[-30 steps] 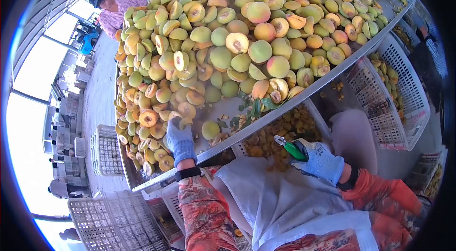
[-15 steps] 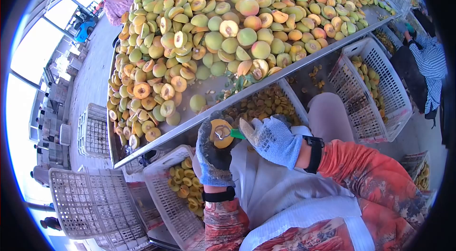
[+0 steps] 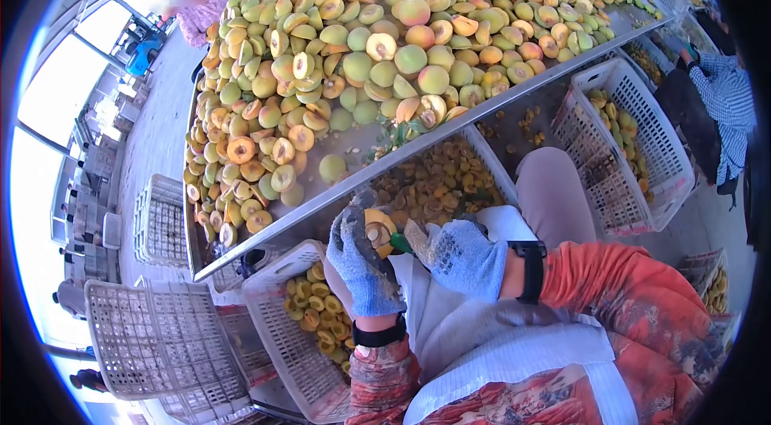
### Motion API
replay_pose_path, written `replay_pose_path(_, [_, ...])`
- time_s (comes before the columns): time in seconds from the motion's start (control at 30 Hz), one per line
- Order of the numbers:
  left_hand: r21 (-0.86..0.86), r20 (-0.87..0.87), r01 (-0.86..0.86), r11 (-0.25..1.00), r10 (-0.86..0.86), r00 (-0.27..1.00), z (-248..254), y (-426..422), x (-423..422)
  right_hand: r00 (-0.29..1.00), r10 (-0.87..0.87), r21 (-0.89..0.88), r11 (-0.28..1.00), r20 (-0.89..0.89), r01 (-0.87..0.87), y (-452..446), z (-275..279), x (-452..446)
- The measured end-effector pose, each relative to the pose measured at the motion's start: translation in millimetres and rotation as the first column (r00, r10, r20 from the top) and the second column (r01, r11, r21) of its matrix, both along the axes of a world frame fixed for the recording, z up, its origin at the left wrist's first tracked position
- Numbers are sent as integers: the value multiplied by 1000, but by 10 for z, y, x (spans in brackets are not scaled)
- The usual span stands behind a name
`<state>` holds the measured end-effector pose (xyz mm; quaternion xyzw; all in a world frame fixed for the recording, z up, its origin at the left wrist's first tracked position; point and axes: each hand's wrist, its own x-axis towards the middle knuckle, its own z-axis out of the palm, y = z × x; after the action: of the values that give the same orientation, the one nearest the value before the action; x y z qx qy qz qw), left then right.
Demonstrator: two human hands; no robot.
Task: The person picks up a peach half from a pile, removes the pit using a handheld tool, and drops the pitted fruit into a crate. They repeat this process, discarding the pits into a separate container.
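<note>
In my gloved left hand (image 3: 360, 264) is a halved peach (image 3: 377, 226), its cut face turned toward my right hand. My gloved right hand (image 3: 466, 260) grips a pitting tool (image 3: 400, 243) by its green handle. The tool's tip is at the peach's cut face; its exact shape is hard to make out now. Both hands are just in front of the metal table's edge (image 3: 321, 212), above my lap. Beyond them lies a big heap of whole and halved peaches (image 3: 361, 67). Below the edge, a container holds small brownish pieces (image 3: 438, 184), perhaps pits.
A white crate (image 3: 277, 349) with pitted halves stands left of my legs, and another crate (image 3: 671, 160) with halves to the right. Stacked crates (image 3: 152, 345) are at far left. One person (image 3: 205, 11) stands across the table; another (image 3: 723, 104) works at right.
My left hand has turned, tilting the peach half more edge-on. The tool's curved metal loop, plain before on the cut face, is now less visible. My right hand has shifted slightly lower.
</note>
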<state>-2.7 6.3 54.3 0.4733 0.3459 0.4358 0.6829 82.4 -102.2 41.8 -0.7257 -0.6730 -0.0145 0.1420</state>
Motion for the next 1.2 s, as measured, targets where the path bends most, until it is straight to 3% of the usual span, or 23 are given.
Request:
replay_pose_path(0.03, [-39, 5, -9, 999, 9, 1000, 28, -29, 2, 993, 33, -1, 999, 112, -33, -20, -6, 12])
replay_pose_path(0.07, [-41, 2, -5, 999, 5, 1000, 15, -32, -3, 994, 29, -2, 1000, 109, -29, -29, -25, 7])
replay_pose_path(0.13, [49, -11, 8, 999, -8, 1000, -33, -25, -14, 994, 55, 81, 996, -93, -47, -29, -74, 4])
replay_pose_path(0.27, [168, -100, -2, 986, 19, 995, -137, -46, -11, 1000, 26, -3, 1000, -3, -26, -33, -59, 97])
replay_pose_path(0.33, [-12, -37, 223, 975, -224, 974, -184, 26, -27, 985, 62, -23, 998, 158, -59, -47, -128, 284])
replay_pose_path(0.37, [-331, 149, 270, 904, -232, 961, -113, 56, -29, 964, 100, -34, 995, 246, -94, -47, -113, 339])
replay_pose_path(0.4, [-330, 148, 280, 901, -243, 959, -118, 49, -5, 965, 89, -33, 996, 245, -83, -61, -83, 340])
replay_pose_path(0.5, [-191, 134, 241, 951, -218, 967, -123, -13, 25, 979, 97, -109, 991, 180, -78, -61, 5, 242])
replay_pose_path(0.6, [-134, 143, 179, 975, -159, 977, -186, -67, 19, 1000, -4, -154, 988, 28, 8, -73, -15, 101])
replay_pose_path(0.83, [-139, 194, 121, 983, -93, 977, -83, -98, 28, 987, -54, -67, 997, -149, 44, -64, 4, 24])
replay_pose_path(0.9, [-211, 190, 117, 970, -77, 979, 17, -64, 45, 980, -65, -61, 997, -188, 54, -71, 64, 33])
replay_pose_path(0.93, [-206, 191, 115, 972, -75, 979, 28, -23, 39, 954, -73, -12, 997, -289, 73, -68, 72, 27])
replay_pose_path(1.0, [-334, 232, 219, 917, -145, 962, -7, 53, 13, 918, -70, 37, 995, -391, 92, -74, 47, 25])
replay_pose_path(1.07, [-315, 255, 234, 920, -155, 954, -85, 31, -5, 934, -16, 69, 997, -358, 43, -96, -23, 40])
replay_pose_path(1.1, [-56, 14, 183, 982, -182, 983, -58, -34, 22, 933, -18, 67, 997, -360, 45, -94, -17, 51])
replay_pose_path(1.13, [210, -228, 187, 960, -138, 964, -48, -80, 32, 916, -33, -36, 999, -401, 20, -91, 9, 60])
replay_pose_path(1.2, [293, -258, 124, 948, -47, 965, -62, -84, 51, 901, -54, -135, 991, -430, -6, -68, 25, 75])
